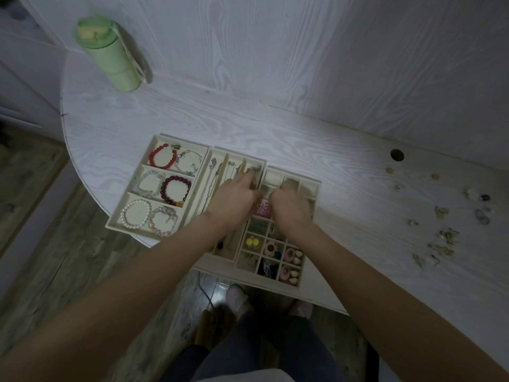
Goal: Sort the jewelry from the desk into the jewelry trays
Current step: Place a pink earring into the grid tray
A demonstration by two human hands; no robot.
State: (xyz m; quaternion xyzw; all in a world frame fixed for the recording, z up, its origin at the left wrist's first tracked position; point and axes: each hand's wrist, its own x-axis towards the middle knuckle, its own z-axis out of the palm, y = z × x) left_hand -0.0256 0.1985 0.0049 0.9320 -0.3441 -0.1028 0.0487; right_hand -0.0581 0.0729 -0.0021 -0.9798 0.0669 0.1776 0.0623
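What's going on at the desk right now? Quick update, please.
Left hand and right hand both over the trays, grip unclear. Loose jewelry waiting on desk at right. Nothing in the way.

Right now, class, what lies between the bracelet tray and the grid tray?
In the head view, the necklace tray sits between the bracelet tray and the grid tray, with the left hand over it.
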